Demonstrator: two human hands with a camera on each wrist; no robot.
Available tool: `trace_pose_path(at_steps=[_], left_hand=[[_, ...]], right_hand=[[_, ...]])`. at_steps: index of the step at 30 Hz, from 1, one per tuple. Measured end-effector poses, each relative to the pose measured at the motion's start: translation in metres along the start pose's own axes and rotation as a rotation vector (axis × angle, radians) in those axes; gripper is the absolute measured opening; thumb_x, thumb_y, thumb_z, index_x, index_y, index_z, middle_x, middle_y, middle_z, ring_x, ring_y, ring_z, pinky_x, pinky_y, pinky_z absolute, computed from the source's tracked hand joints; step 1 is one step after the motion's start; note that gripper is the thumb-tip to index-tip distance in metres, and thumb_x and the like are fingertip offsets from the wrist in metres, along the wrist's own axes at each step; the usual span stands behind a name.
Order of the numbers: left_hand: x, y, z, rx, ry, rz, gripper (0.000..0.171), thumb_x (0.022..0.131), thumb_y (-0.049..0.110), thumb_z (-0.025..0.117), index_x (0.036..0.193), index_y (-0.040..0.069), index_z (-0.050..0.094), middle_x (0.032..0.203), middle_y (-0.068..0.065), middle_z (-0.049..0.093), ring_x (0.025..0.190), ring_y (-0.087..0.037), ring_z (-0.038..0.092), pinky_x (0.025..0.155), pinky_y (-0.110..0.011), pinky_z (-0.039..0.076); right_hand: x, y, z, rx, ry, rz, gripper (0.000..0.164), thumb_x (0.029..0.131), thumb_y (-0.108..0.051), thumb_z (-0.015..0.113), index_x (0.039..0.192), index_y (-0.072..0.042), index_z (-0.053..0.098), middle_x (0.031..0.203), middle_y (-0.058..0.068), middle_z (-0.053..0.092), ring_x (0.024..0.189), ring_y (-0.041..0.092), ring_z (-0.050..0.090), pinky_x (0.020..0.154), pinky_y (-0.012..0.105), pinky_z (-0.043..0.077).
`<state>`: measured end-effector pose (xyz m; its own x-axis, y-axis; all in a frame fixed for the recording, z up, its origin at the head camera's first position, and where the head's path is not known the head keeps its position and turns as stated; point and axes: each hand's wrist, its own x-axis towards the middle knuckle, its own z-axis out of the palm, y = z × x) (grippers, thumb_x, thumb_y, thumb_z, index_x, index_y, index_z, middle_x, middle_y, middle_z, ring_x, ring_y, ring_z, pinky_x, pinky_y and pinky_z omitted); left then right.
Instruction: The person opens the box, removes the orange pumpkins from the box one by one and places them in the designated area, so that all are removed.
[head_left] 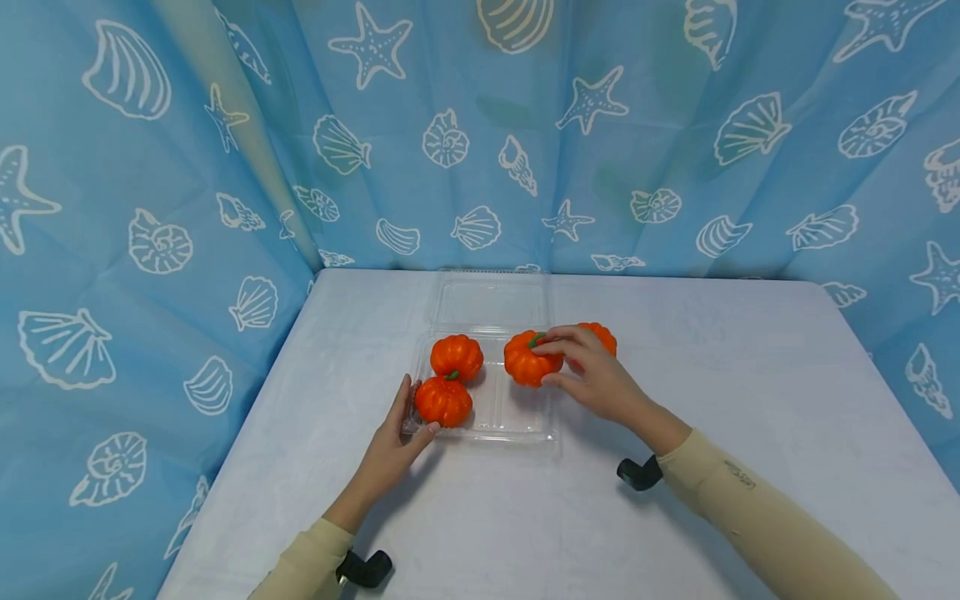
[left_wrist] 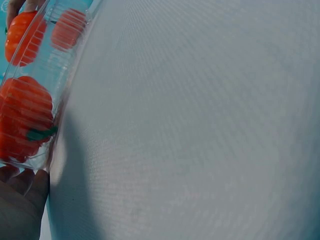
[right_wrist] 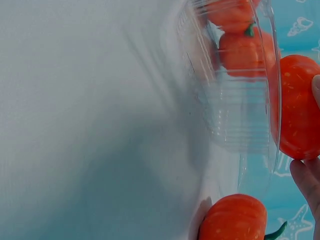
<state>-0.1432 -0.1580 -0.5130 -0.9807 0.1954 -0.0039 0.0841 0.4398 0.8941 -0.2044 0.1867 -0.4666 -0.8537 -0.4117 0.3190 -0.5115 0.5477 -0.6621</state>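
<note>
My right hand (head_left: 596, 375) pinches a small orange pumpkin (head_left: 525, 360) with a green stem, over the right half of a clear plastic container (head_left: 517, 435). In the right wrist view this pumpkin (right_wrist: 299, 112) overlaps the container's rim, and fingertips press its side. Two more pumpkins sit in the left half, one behind (head_left: 455, 356) and one in front (head_left: 442, 404). My left hand (head_left: 390, 454) grips the container's front left corner, fingers along the side wall and thumb at the front rim. Another pumpkin (head_left: 602, 337), partly hidden by my right hand, lies right of the container.
The container's clear lid (head_left: 491, 302) lies folded back behind it. A white cloth covers the table (head_left: 735, 375), and a blue curtain (head_left: 420, 100) with shell prints hangs along the back and left. Black wrist mounts (head_left: 639, 474) stick out beside both sleeves.
</note>
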Motion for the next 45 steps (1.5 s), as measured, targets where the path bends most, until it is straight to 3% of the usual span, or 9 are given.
trace_pose_path(at_steps=[5,13,26,29,33,45], left_hand=[[0.000,0.001,0.000,-0.002,0.005,-0.002,0.092,0.097,0.034,0.070,0.165,0.017,0.010,0.165,-0.006,0.031,0.151,-0.027,0.030,0.119,-0.052,0.028],[0.001,0.000,0.001,0.001,0.009,-0.002,0.092,0.097,0.034,0.069,0.165,0.017,0.010,0.165,-0.006,0.031,0.151,-0.028,0.031,0.119,-0.052,0.027],[0.002,-0.001,0.001,0.016,0.005,0.000,0.092,0.097,0.034,0.069,0.165,0.017,0.010,0.165,-0.006,0.031,0.151,-0.029,0.031,0.117,-0.051,0.030],[0.002,-0.001,0.001,0.019,0.007,-0.002,0.092,0.097,0.035,0.069,0.165,0.017,0.010,0.165,-0.005,0.031,0.151,-0.028,0.031,0.117,-0.051,0.031],[0.002,-0.001,0.001,0.022,0.008,0.000,0.093,0.097,0.035,0.070,0.165,0.017,0.010,0.165,-0.006,0.031,0.151,-0.029,0.031,0.117,-0.052,0.031],[0.001,0.000,0.001,0.021,0.005,-0.010,0.092,0.097,0.035,0.070,0.165,0.016,0.010,0.166,-0.005,0.030,0.151,-0.029,0.030,0.116,-0.052,0.032]], right_hand=[[-0.003,0.005,-0.004,-0.009,0.038,-0.019,0.040,0.088,-0.021,0.081,0.126,-0.017,0.070,0.139,0.004,0.054,0.132,0.028,0.045,0.095,0.050,0.056],[-0.009,0.009,-0.013,-0.029,0.083,-0.047,0.040,0.086,-0.015,0.082,0.125,-0.015,0.071,0.137,0.005,0.054,0.130,0.027,0.048,0.101,0.050,0.052],[-0.025,0.020,-0.036,-0.073,0.154,0.019,0.041,0.086,-0.012,0.082,0.125,-0.013,0.070,0.137,0.009,0.053,0.130,0.031,0.049,0.102,0.056,0.049],[-0.030,0.025,-0.043,-0.100,0.169,0.039,0.041,0.086,-0.012,0.082,0.125,-0.013,0.070,0.137,0.008,0.053,0.130,0.030,0.049,0.106,0.032,0.049],[-0.038,0.033,-0.052,-0.116,0.187,0.058,0.041,0.086,-0.011,0.082,0.126,-0.012,0.070,0.137,0.009,0.052,0.129,0.030,0.049,0.098,0.003,0.032],[-0.060,0.062,-0.074,-0.145,0.262,0.102,0.041,0.085,-0.004,0.082,0.124,-0.007,0.069,0.138,0.015,0.050,0.126,0.034,0.048,0.092,-0.002,0.031]])
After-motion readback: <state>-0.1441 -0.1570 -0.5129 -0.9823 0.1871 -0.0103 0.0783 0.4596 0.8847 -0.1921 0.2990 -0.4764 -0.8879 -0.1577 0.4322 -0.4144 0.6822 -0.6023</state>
